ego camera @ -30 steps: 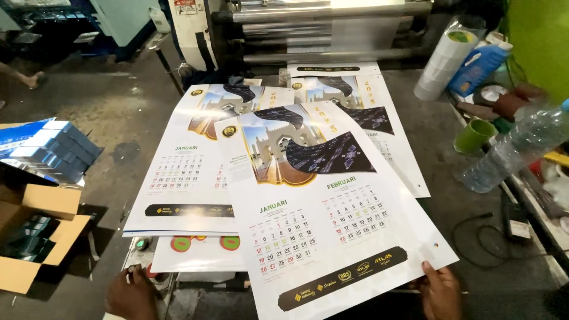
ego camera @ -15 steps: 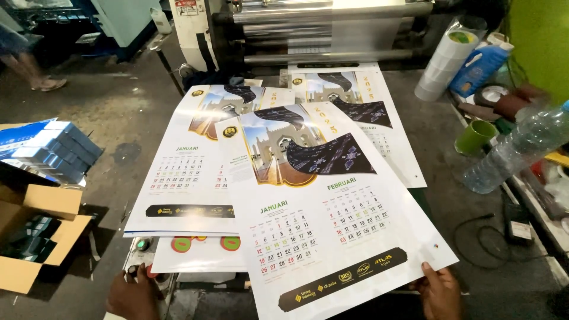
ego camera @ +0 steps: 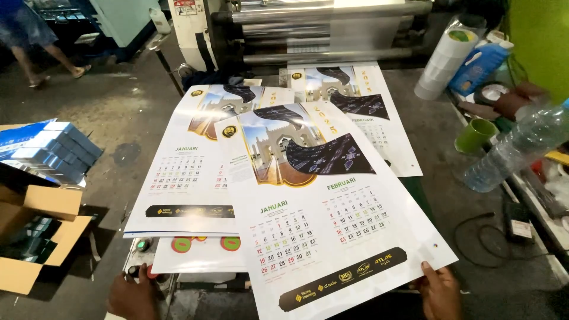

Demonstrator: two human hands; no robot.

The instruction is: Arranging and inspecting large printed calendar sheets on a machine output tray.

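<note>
Right hand point(ego camera: 440, 291) pinches the bottom right corner of the top calendar sheet point(ego camera: 320, 207), thumb on top, fingers hidden under the paper. Left hand point(ego camera: 131, 296) sits at the lower left edge under the sheet stack point(ego camera: 184, 189); only the back of it shows, so can't tell how far it is open or whether it has hold of anything.

Change over the last second: very little. The top sheet lies at the same slant, both hands in the same spots, and a passer-by's legs point(ego camera: 41, 53) at top left have moved along. Judgement: the sheet is being held steady, not fed or pulled yet.

The top sheet is large, glossy white paper, rectangular, lying flat and rotated slightly, overlapping the stack on its left. It carries a picture of a building at the top, two month grids below, and a dark band along the bottom. Another printed sheet point(ego camera: 355, 106) lies farther up, coming off the machine rollers point(ego camera: 320, 29), which are smooth metal cylinders.

Right side: clear plastic bottle point(ego camera: 510, 148) lying tilted, green cup point(ego camera: 474, 135), white paper roll point(ego camera: 441, 65). Left side: open brown cardboard box point(ego camera: 35, 237), stack of blue packs point(ego camera: 47, 151). Grey concrete floor point(ego camera: 118, 106), stained.
</note>
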